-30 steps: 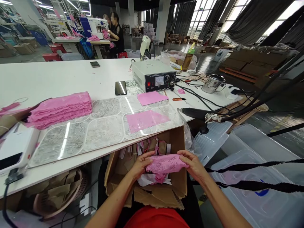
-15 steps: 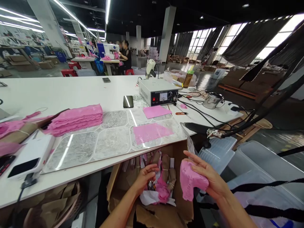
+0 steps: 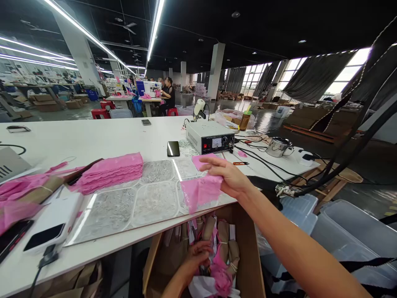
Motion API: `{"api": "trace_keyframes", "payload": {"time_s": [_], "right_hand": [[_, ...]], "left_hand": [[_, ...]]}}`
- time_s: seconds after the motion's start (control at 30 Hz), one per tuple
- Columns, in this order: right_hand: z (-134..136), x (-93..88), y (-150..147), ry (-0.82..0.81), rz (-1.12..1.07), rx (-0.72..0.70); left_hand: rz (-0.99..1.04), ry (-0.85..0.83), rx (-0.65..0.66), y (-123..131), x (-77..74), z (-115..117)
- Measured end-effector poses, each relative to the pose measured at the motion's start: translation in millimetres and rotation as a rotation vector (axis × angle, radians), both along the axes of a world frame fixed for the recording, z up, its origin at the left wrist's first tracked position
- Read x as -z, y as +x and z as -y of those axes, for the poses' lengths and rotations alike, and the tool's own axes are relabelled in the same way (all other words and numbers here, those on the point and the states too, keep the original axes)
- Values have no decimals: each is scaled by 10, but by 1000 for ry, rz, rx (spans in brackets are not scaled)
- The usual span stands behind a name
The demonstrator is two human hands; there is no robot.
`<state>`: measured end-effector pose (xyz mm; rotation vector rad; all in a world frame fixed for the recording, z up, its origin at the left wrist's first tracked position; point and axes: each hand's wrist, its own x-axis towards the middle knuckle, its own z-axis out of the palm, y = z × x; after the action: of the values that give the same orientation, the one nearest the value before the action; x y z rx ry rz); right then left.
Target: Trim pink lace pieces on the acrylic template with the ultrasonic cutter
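My right hand [image 3: 231, 176] is over the near right part of the marbled mat [image 3: 155, 203], its thumb side gripping a thin pink fabric piece [image 3: 201, 190] that droops towards the mat's front edge. Just behind, a second pink piece [image 3: 201, 159] lies on the mat, partly covered by my fingers. Lower down, my left hand [image 3: 195, 258] hovers above the open cardboard box [image 3: 248, 248], fingers loosely bent and apart, with nothing seen in them. Inside the box are paper rolls [image 3: 223, 236] tied with bands and bunched pink fabric [image 3: 221, 279].
A stack of pink fabric [image 3: 111, 171] sits on the mat's left. Behind stand a phone [image 3: 173, 149] and a control box with a meter [image 3: 211, 136]. Orange snips [image 3: 240, 163], cables and a metal jug [image 3: 279, 147] lie to the right. Plastic bins [image 3: 347, 219] stand beside the table.
My right hand has moved up and left from beside the cardboard box to over the mat. My left hand stays by the box, slightly lower. The view has tilted upward.
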<state>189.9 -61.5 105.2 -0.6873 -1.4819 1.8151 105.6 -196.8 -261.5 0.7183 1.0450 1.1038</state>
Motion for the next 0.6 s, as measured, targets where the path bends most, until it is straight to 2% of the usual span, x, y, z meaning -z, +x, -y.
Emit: {"api": "trace_keyframes", "payload": {"time_s": [0.07,0.13,0.37,0.43,0.5,0.6], "right_hand": [[-72,-111,-153,51,0,12],[-145,-174,-169,105,22,57],[-514,-236,370,299,282,265],[-616,-257,431,368,400,288],[-696,-241,370,418,553,241],[-781,-96,71,432,811,55]], "left_hand": [[-7,-10,-2,-18,64,-10],[-6,-10,2,-42,113,0],[26,-19,48,-46,236,94],[32,-20,70,-31,260,98],[31,-12,98,-25,272,85],[15,10,131,-41,272,50]]}}
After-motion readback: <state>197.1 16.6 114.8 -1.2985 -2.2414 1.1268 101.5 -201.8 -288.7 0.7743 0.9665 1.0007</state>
